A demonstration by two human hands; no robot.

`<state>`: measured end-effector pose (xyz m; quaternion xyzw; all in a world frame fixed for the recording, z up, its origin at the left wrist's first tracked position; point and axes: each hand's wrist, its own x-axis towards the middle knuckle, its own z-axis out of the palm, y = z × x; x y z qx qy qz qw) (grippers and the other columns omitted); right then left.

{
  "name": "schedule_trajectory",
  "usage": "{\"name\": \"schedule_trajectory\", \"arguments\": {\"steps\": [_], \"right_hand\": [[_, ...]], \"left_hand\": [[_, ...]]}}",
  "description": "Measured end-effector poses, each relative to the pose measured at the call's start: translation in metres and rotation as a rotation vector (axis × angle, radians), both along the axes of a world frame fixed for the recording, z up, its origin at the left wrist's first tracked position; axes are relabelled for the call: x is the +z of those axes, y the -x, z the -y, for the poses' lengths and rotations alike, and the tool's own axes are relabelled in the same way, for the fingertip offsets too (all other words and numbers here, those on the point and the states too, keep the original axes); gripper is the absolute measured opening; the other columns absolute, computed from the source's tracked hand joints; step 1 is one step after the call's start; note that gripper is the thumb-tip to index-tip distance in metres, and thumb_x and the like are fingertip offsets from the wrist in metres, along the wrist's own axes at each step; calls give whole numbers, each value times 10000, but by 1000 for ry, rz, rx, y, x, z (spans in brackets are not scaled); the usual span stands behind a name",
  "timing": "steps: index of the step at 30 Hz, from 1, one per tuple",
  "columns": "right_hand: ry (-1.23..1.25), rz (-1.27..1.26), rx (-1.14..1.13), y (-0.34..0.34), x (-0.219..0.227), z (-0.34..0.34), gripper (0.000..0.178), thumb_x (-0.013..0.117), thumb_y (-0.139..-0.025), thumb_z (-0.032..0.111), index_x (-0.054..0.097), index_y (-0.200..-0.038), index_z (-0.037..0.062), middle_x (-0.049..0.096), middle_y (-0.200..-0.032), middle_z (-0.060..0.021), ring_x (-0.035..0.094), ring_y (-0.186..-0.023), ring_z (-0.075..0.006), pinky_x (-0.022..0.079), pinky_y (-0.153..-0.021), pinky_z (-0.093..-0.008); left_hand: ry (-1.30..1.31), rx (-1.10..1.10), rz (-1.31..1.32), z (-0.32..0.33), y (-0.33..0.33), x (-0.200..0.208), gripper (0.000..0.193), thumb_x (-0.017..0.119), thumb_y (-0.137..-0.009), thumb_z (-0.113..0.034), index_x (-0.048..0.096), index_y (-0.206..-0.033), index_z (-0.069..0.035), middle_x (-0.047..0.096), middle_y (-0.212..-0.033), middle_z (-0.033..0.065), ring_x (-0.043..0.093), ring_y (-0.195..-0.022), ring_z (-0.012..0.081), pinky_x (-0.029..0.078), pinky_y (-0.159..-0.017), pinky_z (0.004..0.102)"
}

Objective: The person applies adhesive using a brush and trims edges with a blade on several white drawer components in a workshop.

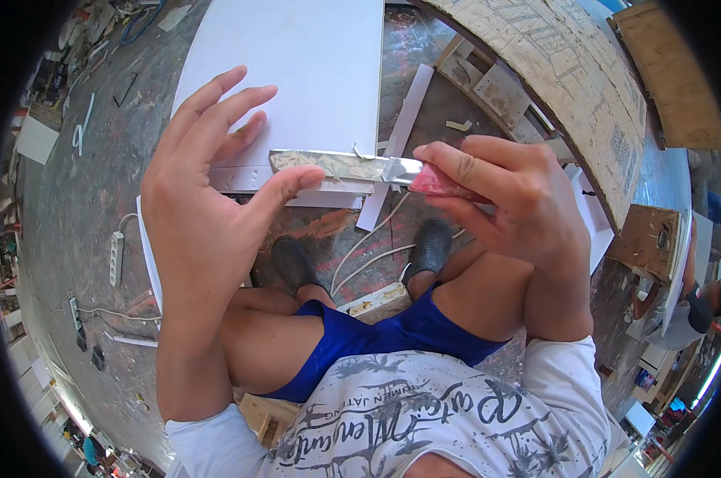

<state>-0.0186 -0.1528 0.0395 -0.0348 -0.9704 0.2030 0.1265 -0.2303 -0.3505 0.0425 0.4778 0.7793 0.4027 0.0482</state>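
Observation:
My right hand point(528, 199) is closed around the red handle of a knife point(336, 165). Its broad metal blade points left, coated with pale, dried-looking smears, and a thin curl of material clings to its upper edge. My left hand point(205, 187) is open, fingers spread and raised. The left thumb overlaps the blade's lower edge near the tip; whether it touches I cannot tell. Beyond the knife lies a large white panel point(288, 72), its near edge just under the blade.
A worn wooden board point(567, 72) rises at the right, over a wooden frame. A white strip point(400, 143) leans beside the panel. Cables run across the stained floor near my feet, and a power strip point(116, 259) lies at left. Another person point(695, 311) is at the far right.

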Motion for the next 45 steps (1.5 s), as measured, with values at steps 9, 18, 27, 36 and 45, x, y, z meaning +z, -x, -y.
{"name": "schedule_trajectory", "arguments": {"steps": [9,18,27,36,45], "right_hand": [[341,-33,113,5,-1,-23,296,832,-853,142,718,-1087,0,637,-744,-77,611,-623,-195,453,-572,-279],[642,61,-218,-6,-10,-36,217,785,-931,107,618,-1032,12,648,-777,-60,647,-717,-93,486,-641,-244],[162,-21,21,-4,-15,-27,472,600,-1039,370,640,-1398,67,513,-799,-114,581,-759,-311,463,-699,-428],[-220,-83,97,15,4,-45,408,744,-900,376,749,-1167,68,571,-772,-79,589,-672,-288,463,-607,-409],[-236,-77,-15,12,-4,-31,404,779,-882,391,749,-1121,66,575,-735,-60,588,-622,-275,453,-550,-397]], "left_hand": [[-124,1,146,10,13,3,730,882,-852,-225,550,-1481,-60,458,-1600,138,626,-1302,288,551,-1074,408],[-309,128,-64,24,53,-20,556,536,-1106,-354,472,-1505,28,465,-1578,201,498,-1436,348,403,-1182,455],[-95,191,145,20,60,-23,555,525,-1110,-358,483,-1522,12,552,-1481,232,557,-1377,289,439,-1123,389],[219,328,-174,-13,60,-8,668,460,-1101,-461,431,-1552,31,513,-1552,242,489,-1443,373,337,-1206,415],[283,349,-298,-20,58,-25,603,450,-1100,-402,488,-1502,45,599,-1439,247,578,-1317,424,438,-1121,467]]}}
